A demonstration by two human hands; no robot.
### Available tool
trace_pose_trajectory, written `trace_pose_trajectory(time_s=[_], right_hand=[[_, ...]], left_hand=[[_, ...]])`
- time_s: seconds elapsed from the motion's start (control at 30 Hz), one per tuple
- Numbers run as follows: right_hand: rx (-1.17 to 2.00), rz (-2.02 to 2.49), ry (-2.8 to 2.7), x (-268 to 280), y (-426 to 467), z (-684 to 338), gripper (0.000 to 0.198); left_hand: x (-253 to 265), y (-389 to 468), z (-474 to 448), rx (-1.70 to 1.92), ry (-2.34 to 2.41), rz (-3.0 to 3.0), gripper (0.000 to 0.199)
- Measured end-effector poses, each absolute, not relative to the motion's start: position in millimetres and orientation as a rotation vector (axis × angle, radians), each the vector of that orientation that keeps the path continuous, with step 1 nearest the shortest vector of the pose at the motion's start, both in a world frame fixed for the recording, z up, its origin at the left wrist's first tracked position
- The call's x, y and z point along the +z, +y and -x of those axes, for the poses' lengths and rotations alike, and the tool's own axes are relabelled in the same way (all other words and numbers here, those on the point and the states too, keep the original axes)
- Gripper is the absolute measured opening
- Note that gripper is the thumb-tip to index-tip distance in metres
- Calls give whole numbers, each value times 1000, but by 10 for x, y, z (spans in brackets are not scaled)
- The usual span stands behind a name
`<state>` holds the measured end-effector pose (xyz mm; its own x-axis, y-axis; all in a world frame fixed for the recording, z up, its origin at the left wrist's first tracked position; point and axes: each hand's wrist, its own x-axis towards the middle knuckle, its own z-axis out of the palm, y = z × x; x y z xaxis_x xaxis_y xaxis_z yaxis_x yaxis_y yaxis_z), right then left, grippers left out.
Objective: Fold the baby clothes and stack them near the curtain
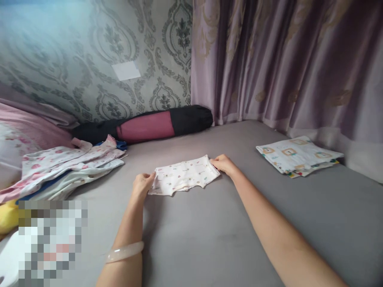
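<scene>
A small white garment (pixel 185 175) with a scattered colourful print, folded flat, is held out over the grey bed sheet (pixel 203 239). My left hand (pixel 143 184) pinches its left edge, and a pale bangle (pixel 125 252) circles that wrist. At the opposite edge, my right hand (pixel 224 164) is closed on the cloth, thumb and fingers together. The garment is stretched between both hands; whether its underside touches the sheet I cannot tell.
Printed clothes (pixel 72 159) lie piled at the left. Folded white cloths (pixel 296 153) rest at the right, near the purple curtain (pixel 263 59). A long black and maroon bag (pixel 146 125) lies along the wall. A yellow object (pixel 8 218) sits beside a blurred patch.
</scene>
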<state>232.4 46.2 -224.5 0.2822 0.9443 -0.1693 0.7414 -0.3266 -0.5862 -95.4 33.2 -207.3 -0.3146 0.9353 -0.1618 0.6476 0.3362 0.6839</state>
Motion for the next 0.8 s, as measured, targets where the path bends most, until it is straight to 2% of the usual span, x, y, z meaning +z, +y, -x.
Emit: trace_pose_trajectory(time_s=[0.13, 0.3, 0.63, 0.8], right_hand=[[762, 2102, -1550, -2178, 419, -2266, 35], [775, 2120, -1588, -2021, 321, -2201, 21], [688, 2113, -1531, -1629, 151, -2445, 23], [615, 2138, -1448, -1457, 58, -2970, 17]], left_hand=[[-2123, 371, 996, 704, 1966, -1299, 43], [-2099, 391, 992, 644, 1882, -1319, 53], [-1435, 287, 587, 739, 1916, -1607, 31], [-1212, 250, 70, 730, 1889, -1773, 30]])
